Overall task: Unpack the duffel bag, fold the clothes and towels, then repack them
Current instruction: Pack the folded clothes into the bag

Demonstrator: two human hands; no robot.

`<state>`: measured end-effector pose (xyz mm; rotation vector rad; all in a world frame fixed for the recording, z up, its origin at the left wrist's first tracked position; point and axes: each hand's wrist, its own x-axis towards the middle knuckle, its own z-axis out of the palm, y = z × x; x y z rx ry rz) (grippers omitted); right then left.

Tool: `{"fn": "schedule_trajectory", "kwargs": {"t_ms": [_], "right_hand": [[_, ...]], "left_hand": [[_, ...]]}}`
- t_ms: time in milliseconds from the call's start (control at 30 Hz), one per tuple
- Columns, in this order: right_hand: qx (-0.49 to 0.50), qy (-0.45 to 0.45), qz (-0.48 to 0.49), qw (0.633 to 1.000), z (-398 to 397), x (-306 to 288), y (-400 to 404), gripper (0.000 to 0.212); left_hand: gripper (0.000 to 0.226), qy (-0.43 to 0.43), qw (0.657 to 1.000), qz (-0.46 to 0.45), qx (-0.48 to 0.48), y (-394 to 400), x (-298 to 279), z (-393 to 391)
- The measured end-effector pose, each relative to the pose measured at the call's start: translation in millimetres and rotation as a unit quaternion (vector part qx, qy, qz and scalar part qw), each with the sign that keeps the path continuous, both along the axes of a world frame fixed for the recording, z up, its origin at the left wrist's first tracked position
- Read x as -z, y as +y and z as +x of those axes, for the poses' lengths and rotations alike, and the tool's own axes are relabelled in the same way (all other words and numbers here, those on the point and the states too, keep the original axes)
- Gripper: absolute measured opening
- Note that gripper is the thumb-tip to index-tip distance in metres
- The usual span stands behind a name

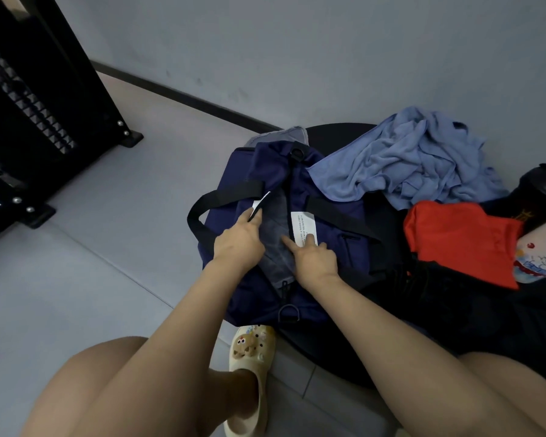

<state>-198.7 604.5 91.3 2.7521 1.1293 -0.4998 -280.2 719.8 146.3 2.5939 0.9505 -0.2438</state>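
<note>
The navy fabric duffel bag (297,247) lies on the round black stool (344,370), its near end at the stool's front edge, with both hands at its open top. The left hand (238,244) pinches the opening's left lip beside a small white tag (259,203); the right hand (312,257) presses straight fingers beside the white printed label (303,228). To empty it cleanly, judging from here, spread the mouth wide, then lift the grey garment (275,244) between the hands. A crumpled light-blue towel (407,162) and a red cloth (460,241) lie along the stool's far and right edges.
</note>
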Motion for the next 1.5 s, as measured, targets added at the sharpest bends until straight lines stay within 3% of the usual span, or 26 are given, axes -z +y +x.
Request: {"fn": "schedule_trajectory", "kwargs": {"t_ms": [67, 200, 400, 567, 733, 867, 967, 1100, 1267, 1500], "right_hand": [[-0.002, -0.012, 0.021, 1.000, 4, -6, 0, 0.059], [0.039, -0.030, 0.104, 0.993, 17, -18, -5, 0.038], [0.068, -0.027, 0.220, 0.973, 29, -44, -16, 0.043], [0.085, -0.013, 0.298, 0.951, 34, -70, -26, 0.044], [0.110, 0.016, 0.311, 0.944, 36, -95, -39, 0.049], [0.122, 0.032, 0.262, 0.957, 41, -118, -46, 0.055], [0.139, 0.003, 0.219, 0.966, 43, -135, -48, 0.050], [0.155, -0.021, 0.280, 0.947, 40, -147, -51, 0.029], [0.120, -0.024, 0.316, 0.941, 35, -156, -61, 0.029], [0.071, -0.022, 0.394, 0.916, 35, -167, -66, 0.029]], "left_hand": [[0.070, -0.023, 0.999, -0.016, -0.024, 5, 0, 0], [0.044, -0.093, 0.994, 0.000, -0.059, 13, 0, 3], [0.074, -0.025, 0.999, -0.025, -0.008, 8, -19, 17], [0.075, -0.045, 0.998, -0.031, -0.029, 5, -38, 27], [0.077, -0.117, 0.993, -0.018, -0.023, -3, -44, 25], [0.077, -0.125, 0.992, -0.008, -0.009, -7, -56, 23], [0.078, -0.122, 0.992, -0.004, 0.027, -14, -69, 20], [0.078, -0.099, 0.994, 0.006, 0.054, -19, -81, 14], [0.069, -0.082, 0.996, -0.017, 0.005, -16, -90, 5], [0.069, -0.182, 0.978, 0.014, -0.099, -20, -124, -10]]}}
